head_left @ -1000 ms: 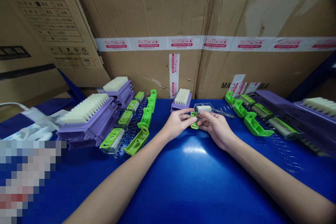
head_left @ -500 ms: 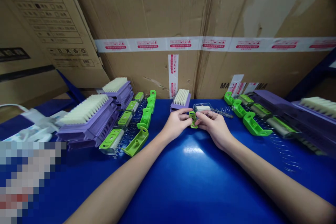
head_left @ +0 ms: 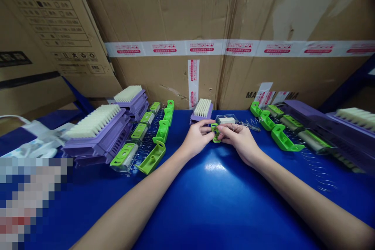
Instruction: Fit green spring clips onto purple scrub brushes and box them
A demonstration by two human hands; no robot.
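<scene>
A small green plastic part (head_left: 215,132) is pinched between my left hand (head_left: 197,137) and my right hand (head_left: 238,140), just above the blue table (head_left: 211,203). Fingers of both hands close on it from either side. Right behind my hands lie a clear plastic case (head_left: 226,119) with a white insert, a thin wire spring (head_left: 249,124) and a small purple brush (head_left: 202,110) with white bristles.
To the left stand larger purple brushes (head_left: 98,133), green-capped clear cases (head_left: 125,156), springs and green handles (head_left: 152,158). More green handles (head_left: 283,138) and purple brushes (head_left: 351,125) lie at the right. Taped cardboard boxes (head_left: 222,35) wall off the back.
The green part has been turned a little between my fingers and my hands have crept slightly up and to the left. Everything else on the table is unmoved.
</scene>
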